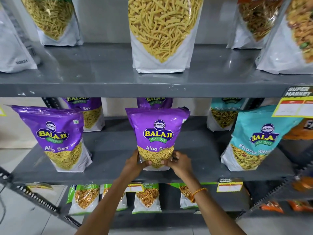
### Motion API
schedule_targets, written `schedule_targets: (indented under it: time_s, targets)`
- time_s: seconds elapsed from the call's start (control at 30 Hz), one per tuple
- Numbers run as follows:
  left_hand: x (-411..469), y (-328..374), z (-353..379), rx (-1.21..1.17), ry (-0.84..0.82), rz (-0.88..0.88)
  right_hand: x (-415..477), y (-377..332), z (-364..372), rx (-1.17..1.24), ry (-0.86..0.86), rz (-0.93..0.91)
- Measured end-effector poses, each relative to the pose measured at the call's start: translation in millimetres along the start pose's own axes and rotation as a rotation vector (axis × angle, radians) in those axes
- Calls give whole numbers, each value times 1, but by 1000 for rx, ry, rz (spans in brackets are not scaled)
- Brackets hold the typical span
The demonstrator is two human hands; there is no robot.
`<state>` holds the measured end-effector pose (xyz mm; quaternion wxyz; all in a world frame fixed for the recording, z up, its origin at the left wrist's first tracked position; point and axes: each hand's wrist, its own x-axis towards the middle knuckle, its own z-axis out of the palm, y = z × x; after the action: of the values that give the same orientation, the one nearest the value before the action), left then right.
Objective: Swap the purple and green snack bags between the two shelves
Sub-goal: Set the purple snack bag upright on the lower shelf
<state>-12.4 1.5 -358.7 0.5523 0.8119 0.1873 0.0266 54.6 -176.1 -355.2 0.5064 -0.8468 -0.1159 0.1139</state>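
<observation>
Standing upright at the front centre of the grey metal middle shelf (pixel 108 170), the glossy purple Balaji Aloo Sev snack bag (pixel 156 134) is gripped at its base from both sides. Left hand (pixel 136 162) fingers are clamped on the lower left edge; right hand (pixel 177 162) fingers are clamped on the lower right edge. Green-topped snack bags (pixel 147 198) stand on the shelf below. A second purple bag (pixel 58 138) stands to the left.
</observation>
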Motion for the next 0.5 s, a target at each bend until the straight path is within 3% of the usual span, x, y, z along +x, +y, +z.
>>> schedule_targets:
  time_s: [0.5]
  targets:
    - [1,-1,8,-12,20,-15,4,10,3,5,-11,-11]
